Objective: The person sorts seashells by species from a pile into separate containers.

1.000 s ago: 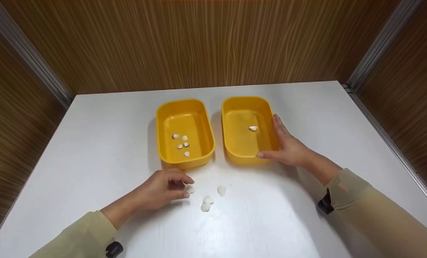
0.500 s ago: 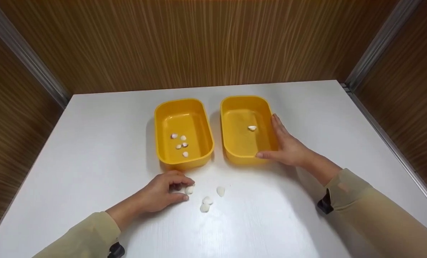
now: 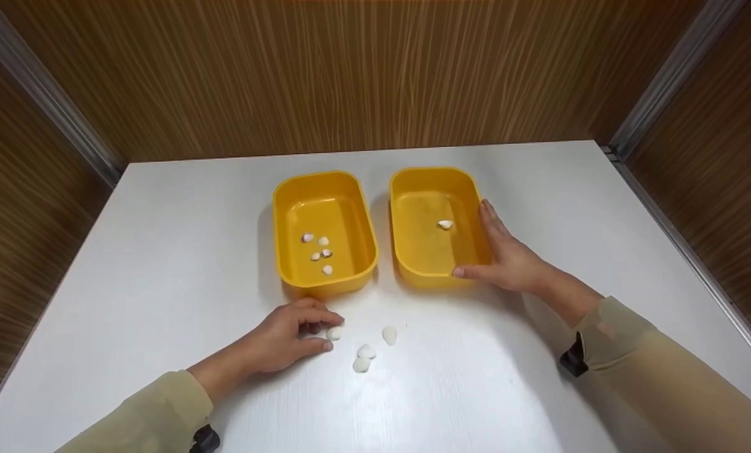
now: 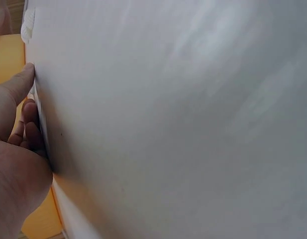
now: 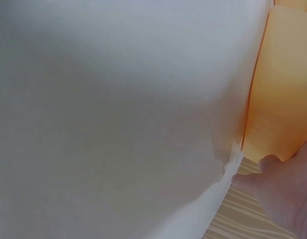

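In the head view, my left hand [image 3: 284, 336] rests on the white table in front of the left yellow container [image 3: 325, 289]. Its thumb and fingers curl round a small white seashell [image 3: 333, 334], partly hidden by them. Three more pale shells [image 3: 389, 335] lie just to the right. Several small shells [image 3: 323, 241] are inside the left container. My right hand [image 3: 510, 261] lies against the right yellow container [image 3: 432, 281], its fingers straight along the right side and its thumb on the near rim. One shell [image 3: 445, 224] sits in that container.
Both containers stand side by side on the white tabletop [image 3: 180, 239], a narrow gap between them. A wood-grain panel [image 3: 362, 75] rises behind the table, with further panels at both sides. A ribbed shell [image 4: 28, 25] shows in the left wrist view.
My left hand's thumb and fingers have settled around the shell, with a slight shift to the right. The right hand and both containers hold their places.
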`<state>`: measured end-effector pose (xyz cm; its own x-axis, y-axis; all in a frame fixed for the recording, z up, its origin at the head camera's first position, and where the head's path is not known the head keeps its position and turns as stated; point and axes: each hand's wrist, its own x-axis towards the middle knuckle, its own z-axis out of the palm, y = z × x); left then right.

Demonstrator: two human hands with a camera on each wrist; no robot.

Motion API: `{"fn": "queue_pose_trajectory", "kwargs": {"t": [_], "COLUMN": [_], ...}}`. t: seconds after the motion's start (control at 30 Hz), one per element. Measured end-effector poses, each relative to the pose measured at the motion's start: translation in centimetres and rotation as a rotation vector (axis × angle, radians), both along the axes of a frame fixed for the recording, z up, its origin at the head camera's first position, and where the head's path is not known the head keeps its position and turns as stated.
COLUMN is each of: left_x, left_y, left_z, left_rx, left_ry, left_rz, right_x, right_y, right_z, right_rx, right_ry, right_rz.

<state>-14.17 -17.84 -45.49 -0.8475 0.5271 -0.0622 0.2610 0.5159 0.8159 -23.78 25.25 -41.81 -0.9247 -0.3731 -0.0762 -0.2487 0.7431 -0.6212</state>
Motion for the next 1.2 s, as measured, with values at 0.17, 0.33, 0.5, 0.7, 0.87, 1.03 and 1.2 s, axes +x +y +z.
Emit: {"fn": "queue_pose_trajectory", "kwargs": {"t": [0.17, 0.33, 0.5, 0.7, 0.87, 1.03, 1.2], "left_x": [0.03, 0.06, 0.05, 0.00, 0.02, -0.05, -0.03], "left_y": [0.01, -0.03, -0.06, -0.03, -0.05, -0.12, -0.12], "left_z": [0.00, -0.03, -0.18, -0.20, -0.16, -0.15, 0.01], "left_rx": [-0.007, -0.011, -0.004, -0.014, -0.008, -0.016, -0.024], "left_ry": [0.000, -0.012, 0.000, 0.040, 0.051, 0.054, 0.037], "left_rz": [0.004, 0.009, -0.001, -0.010, -0.012, -0.022, -0.023], "right_x": [-0.06, 0.02, 0.09, 0.13, 0.14, 0.11, 0.08], "right_y": [0.02, 0.01, 0.00, 0.06, 0.04, 0.05, 0.07], "right_z": [-0.06, -0.18, -0.19, -0.06, 0.00, -0.05, -0.06], "right_rx": [-0.001, 0.001, -0.014, -0.040, -0.033, -0.026, -0.028], "right_ry": [-0.010, -0.005, 0.002, -0.006, -0.009, -0.014, -0.008], "right_rz": [-0.012, -0.013, -0.001, 0.011, 0.008, 0.001, 0.005]}}
